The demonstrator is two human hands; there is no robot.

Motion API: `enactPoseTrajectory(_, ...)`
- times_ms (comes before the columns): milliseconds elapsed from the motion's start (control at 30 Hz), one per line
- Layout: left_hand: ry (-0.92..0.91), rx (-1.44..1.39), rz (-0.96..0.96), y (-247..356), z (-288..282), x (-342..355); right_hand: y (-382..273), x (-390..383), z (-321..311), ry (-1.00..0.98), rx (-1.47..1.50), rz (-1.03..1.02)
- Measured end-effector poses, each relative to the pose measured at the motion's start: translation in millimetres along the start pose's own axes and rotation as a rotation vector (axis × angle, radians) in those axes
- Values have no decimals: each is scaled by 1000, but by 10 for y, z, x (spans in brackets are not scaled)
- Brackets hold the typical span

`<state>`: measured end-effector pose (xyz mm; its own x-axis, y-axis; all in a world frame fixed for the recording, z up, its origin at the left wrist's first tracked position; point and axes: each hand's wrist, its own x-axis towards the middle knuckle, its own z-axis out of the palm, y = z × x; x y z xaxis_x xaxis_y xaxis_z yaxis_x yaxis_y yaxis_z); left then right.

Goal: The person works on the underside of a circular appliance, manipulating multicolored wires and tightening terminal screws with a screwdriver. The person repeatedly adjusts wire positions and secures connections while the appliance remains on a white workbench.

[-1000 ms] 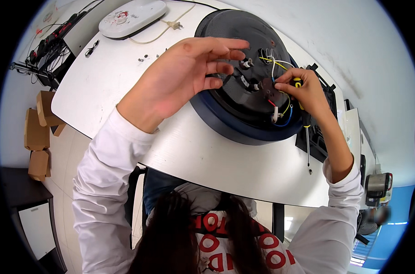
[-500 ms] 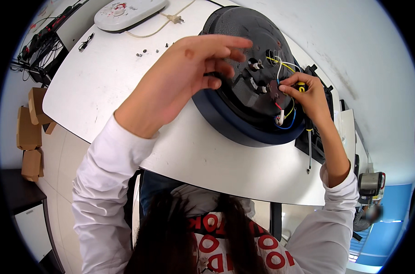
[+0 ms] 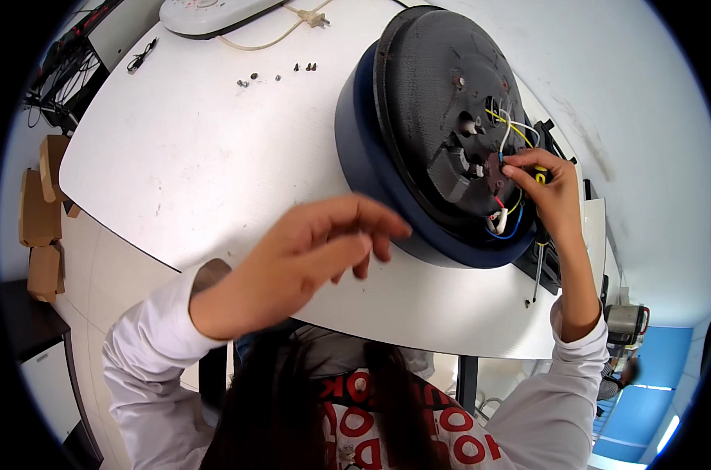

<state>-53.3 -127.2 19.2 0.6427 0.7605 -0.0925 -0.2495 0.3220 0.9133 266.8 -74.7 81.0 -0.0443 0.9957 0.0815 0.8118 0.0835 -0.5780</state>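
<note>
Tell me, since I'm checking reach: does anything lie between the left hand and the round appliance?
Nothing visible does. The left hand hovers over bare white table, just short of the round dark-blue appliance. The right hand is at its coloured wires.

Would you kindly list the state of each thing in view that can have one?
Round appliance: upside down on the table, base open, wires exposed.
Left hand: empty, fingers loosely curled, above the table edge, touching nothing.
Right hand: pinching a part among the wires.
Screws: loose on the table.
Screwdriver: lying on the table, unheld.
White lid: set aside at the far edge.
</note>
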Motion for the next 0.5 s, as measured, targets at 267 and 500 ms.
enactPoseTrajectory(267, 24, -85, -66, -114, -41, -209, 59, -63, 12, 56, -95, -199)
enactPoseTrajectory(500, 8, -19, 38, -127, -48, -74, -28, -62, 38, 67, -200, -287)
